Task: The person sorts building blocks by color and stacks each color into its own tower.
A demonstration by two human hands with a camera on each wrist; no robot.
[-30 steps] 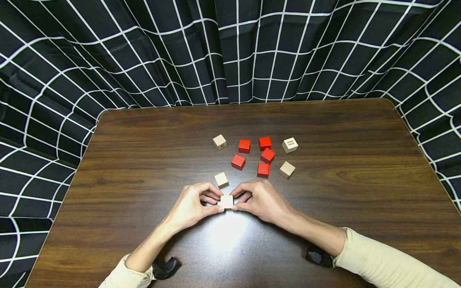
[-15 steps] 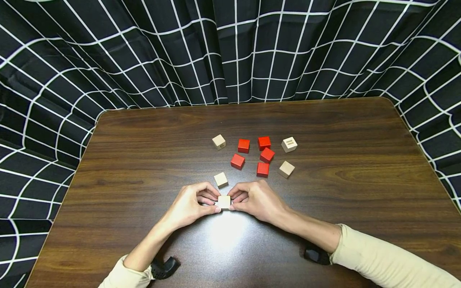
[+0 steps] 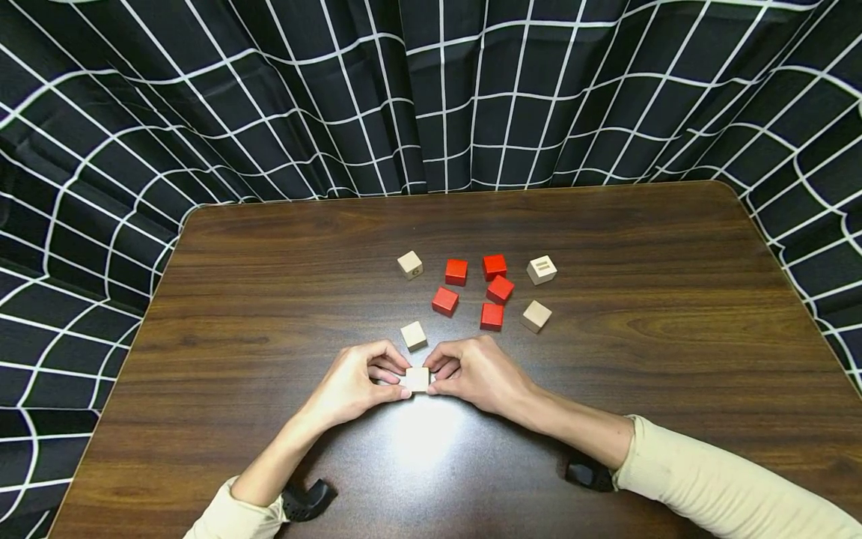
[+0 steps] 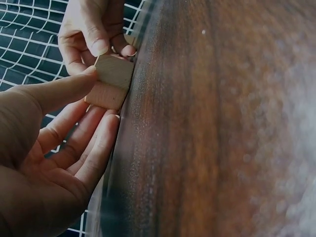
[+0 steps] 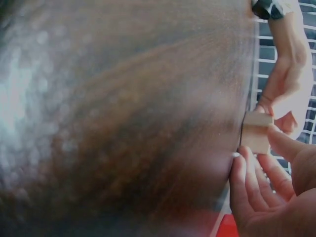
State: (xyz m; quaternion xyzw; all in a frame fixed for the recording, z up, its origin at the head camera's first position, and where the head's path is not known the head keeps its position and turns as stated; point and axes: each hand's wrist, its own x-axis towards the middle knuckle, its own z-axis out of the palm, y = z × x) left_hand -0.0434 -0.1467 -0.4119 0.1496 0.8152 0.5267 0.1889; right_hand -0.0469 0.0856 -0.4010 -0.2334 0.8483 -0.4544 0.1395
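Note:
My left hand (image 3: 353, 383) and right hand (image 3: 481, 376) meet over a plain pale wooden cube (image 3: 417, 379) on the table. Each hand holds it from its own side, thumb on the near corner and index finger at the far corner. In the left wrist view the cube (image 4: 113, 74) stands flat on the tabletop, with the left thumb against its upper edge. The right wrist view shows the same cube (image 5: 256, 132) by the right thumb and fingertips. Just beyond the hands lies another wooden cube (image 3: 414, 336), turned at an angle.
Several red cubes (image 3: 491, 316) lie loosely grouped farther back. Around them are a wooden cube marked 6 (image 3: 410, 265), one with two bars (image 3: 542, 270) and a plain one (image 3: 536, 317). A black gridded curtain (image 3: 444, 97) surrounds the brown table (image 3: 269, 299).
The held cube has slid slightly to the left, with the right hand following and the left hand shifting a little. The other cubes stay where they were.

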